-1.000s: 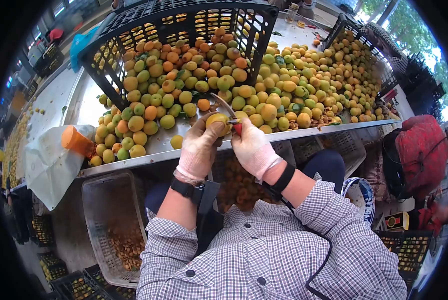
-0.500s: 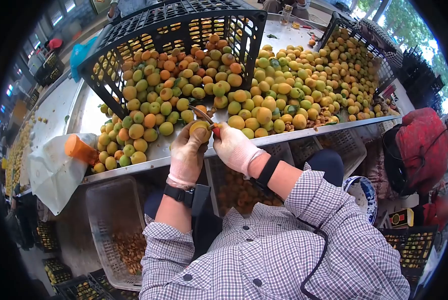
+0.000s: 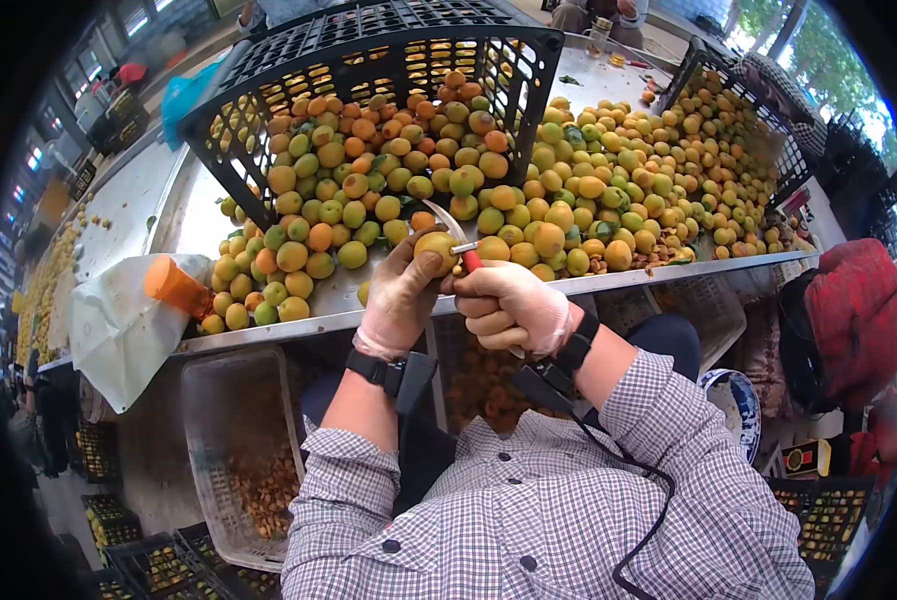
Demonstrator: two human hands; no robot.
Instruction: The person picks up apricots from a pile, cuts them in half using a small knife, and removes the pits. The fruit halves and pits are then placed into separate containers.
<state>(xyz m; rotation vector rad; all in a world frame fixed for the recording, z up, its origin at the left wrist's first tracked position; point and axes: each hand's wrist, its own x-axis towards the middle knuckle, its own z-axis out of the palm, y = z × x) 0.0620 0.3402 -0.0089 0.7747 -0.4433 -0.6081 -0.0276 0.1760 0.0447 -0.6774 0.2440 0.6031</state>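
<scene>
Gloved, my left hand (image 3: 401, 296) grips a yellow apricot (image 3: 436, 246) near the table's front edge. My right hand (image 3: 514, 305), also gloved, is closed around the red handle of a small curved knife (image 3: 471, 258). The curved blade lies along the apricot's upper right side, and both hands are close together there. Loose apricots (image 3: 314, 225) are heaped just beyond my hands, spilling from a black plastic crate (image 3: 544, 100) tipped on its side.
More apricots (image 3: 659, 190) cover the metal table's right side, beside another black crate (image 3: 801, 170). An orange cup (image 3: 174, 285) rests on a white plastic bag (image 3: 119, 310) at the left edge. Below the table, a pale plastic basket (image 3: 199, 440) holds brownish pieces. Another person (image 3: 594, 15) is across the table.
My right hand has turned, its fingers now curled in towards me, and the knife's blade points up along the apricot. The whole view has shifted a little.
</scene>
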